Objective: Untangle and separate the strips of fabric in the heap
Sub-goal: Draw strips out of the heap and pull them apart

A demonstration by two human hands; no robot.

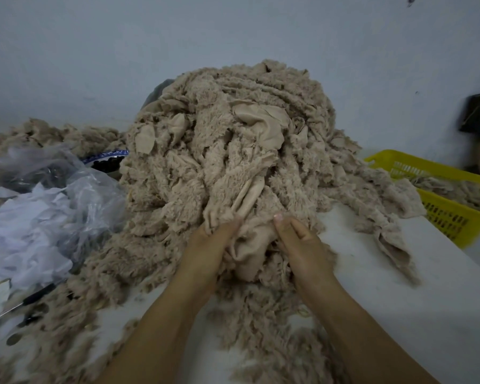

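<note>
Left hand (212, 241) and right hand (299, 245): bare. Left forearm (161, 328) and right forearm (358, 328): bare down to the lower frame edge. Right-hand fingernail (277, 216): short, plain.

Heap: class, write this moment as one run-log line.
step: untangling | left hand: grips strip | right hand: pinches strip | heap: tangled, on table | basket: right of heap, fabric inside

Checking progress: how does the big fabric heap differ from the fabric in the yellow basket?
The heap towers loose on the white table; the basket fabric lies low inside the yellow basket. The left hand and right hand grip the heap's front; nothing touches the basket fabric. Both look the same beige plush.
</note>
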